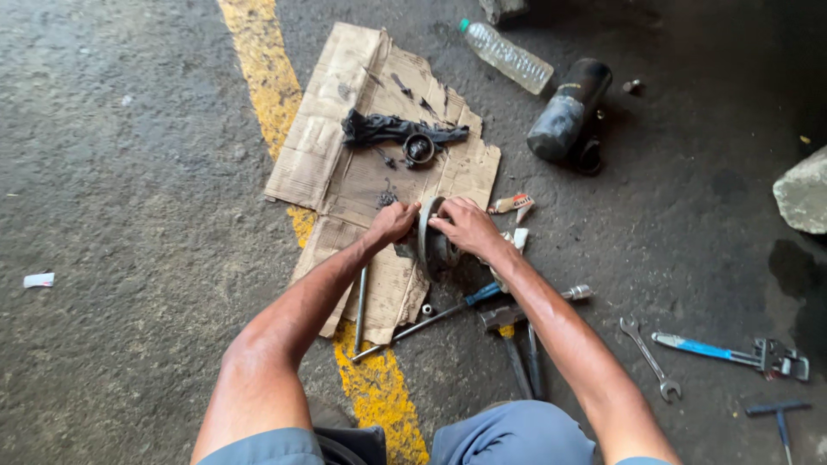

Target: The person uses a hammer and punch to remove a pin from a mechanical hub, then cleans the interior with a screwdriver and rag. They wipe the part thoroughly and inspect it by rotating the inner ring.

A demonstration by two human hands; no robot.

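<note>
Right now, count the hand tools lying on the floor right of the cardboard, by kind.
Open-ended spanner: 1
Blue-handled pipe wrench: 1
Blue-handled screwdriver: 1
Pliers: 1
T-handle tool: 1
Total: 5

Dark grey metal ring (431, 237) under my fingers (413, 215), grimy and dull. It sits on tan cardboard (345, 181), smeared with black grease spots. Far on the cardboard, a black rag (388, 129). A worn yellow stripe (263, 69) runs across the dark grey floor (129, 215). Far right: a clear bottle (506, 56) with a green cap, and a black cylinder (568, 110). Near right, a blue-handled wrench (732, 353) and a silver spanner (650, 357).
</note>
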